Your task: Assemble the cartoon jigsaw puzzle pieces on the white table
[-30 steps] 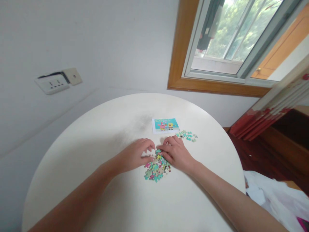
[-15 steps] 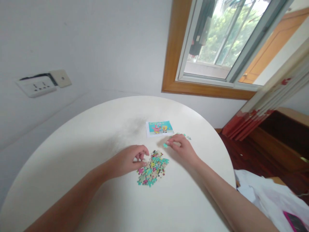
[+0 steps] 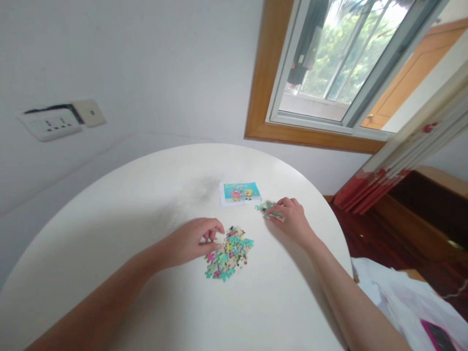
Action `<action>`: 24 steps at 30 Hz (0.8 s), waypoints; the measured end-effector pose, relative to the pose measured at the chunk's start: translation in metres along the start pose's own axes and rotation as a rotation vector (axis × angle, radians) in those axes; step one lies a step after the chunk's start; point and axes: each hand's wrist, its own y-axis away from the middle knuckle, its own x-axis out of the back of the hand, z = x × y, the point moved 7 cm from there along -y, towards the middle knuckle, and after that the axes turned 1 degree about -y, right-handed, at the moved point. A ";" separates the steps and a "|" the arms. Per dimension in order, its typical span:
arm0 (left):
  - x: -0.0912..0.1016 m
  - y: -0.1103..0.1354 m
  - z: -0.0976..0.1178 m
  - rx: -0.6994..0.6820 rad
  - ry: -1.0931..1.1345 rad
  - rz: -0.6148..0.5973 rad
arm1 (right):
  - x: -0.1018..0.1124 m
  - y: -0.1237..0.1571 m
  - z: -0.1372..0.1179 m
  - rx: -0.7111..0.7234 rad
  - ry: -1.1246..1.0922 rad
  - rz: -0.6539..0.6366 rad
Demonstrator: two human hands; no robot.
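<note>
Left fingers (image 3: 215, 224) at puzzle pile (image 3: 232, 256), right fingers (image 3: 280, 208) at cluster (image 3: 262, 207)

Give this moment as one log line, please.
left hand: at larger jigsaw pile; right hand: at smaller jigsaw pile; SpongeBob card: on table

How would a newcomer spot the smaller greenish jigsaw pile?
On the round white table, find the rectangular turquoise cartoon card. By its near right corner, partly covered by the bare right hand, lies the smaller greenish jigsaw pile. It is clearly smaller than the multicoloured jigsaw pile beside the left hand.
</note>
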 end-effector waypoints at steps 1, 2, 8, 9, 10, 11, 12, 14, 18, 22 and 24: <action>0.000 0.000 0.000 0.001 -0.002 0.001 | -0.001 0.001 -0.001 0.014 0.009 -0.014; 0.001 0.000 0.001 0.002 -0.004 0.003 | -0.002 0.002 0.000 0.015 0.019 -0.021; 0.000 0.000 0.001 0.010 0.036 -0.021 | -0.005 0.000 0.010 -0.047 0.020 -0.004; 0.000 0.000 0.000 0.011 0.051 -0.019 | -0.004 -0.001 0.008 -0.037 0.006 0.008; 0.001 0.000 0.000 0.014 0.070 -0.018 | -0.002 -0.001 0.003 -0.014 -0.018 0.020; 0.001 0.000 -0.001 0.019 0.092 -0.021 | 0.000 0.000 -0.004 0.024 -0.054 0.027; 0.000 0.000 -0.001 0.025 0.117 -0.026 | 0.001 0.001 -0.013 0.072 -0.098 0.025; 0.000 -0.001 -0.002 0.045 0.167 -0.044 | -0.001 0.006 -0.036 0.190 -0.200 -0.019; 0.000 -0.001 -0.005 0.087 0.239 -0.054 | -0.013 0.016 -0.073 0.359 -0.310 -0.161; 0.000 -0.003 -0.008 0.099 0.268 -0.022 | -0.021 0.019 -0.084 0.396 -0.330 -0.198; 0.000 -0.004 -0.010 0.106 0.270 -0.013 | -0.022 0.019 -0.083 0.397 -0.337 -0.192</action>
